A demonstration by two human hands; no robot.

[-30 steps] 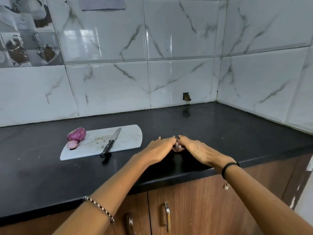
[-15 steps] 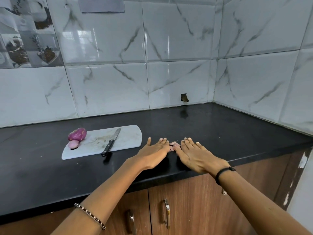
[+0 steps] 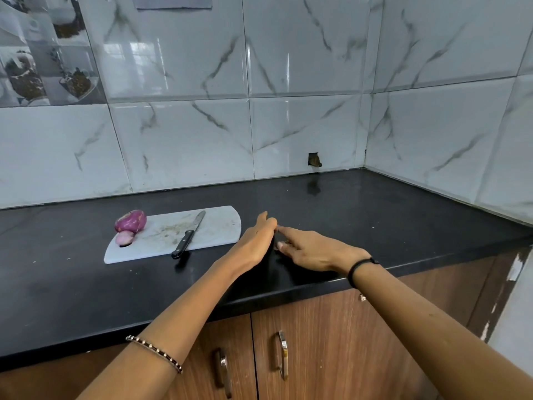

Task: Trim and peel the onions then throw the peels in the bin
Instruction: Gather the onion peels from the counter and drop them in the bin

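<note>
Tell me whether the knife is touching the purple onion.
Apart. The head view shows a stretch of bare cutting board between the knife and the purple onion.

Bench (image 3: 375, 215) glossy black stone, wall tiles (image 3: 302, 53) glossy marble-look, cutting board (image 3: 219, 226) matt white and scuffed, cabinet doors (image 3: 331, 342) wood-grain with shiny metal handles (image 3: 284, 355).

This is a home kitchen. A black stone tabletop (image 3: 375, 215) runs into a corner of glossy marble-patterned wall tiles (image 3: 302, 53), above wooden cabinet doors (image 3: 331, 342) with metal handles (image 3: 284, 353). A white cutting board (image 3: 219, 229) carries a knife (image 3: 189, 235) and a purple onion (image 3: 130, 221).
</note>
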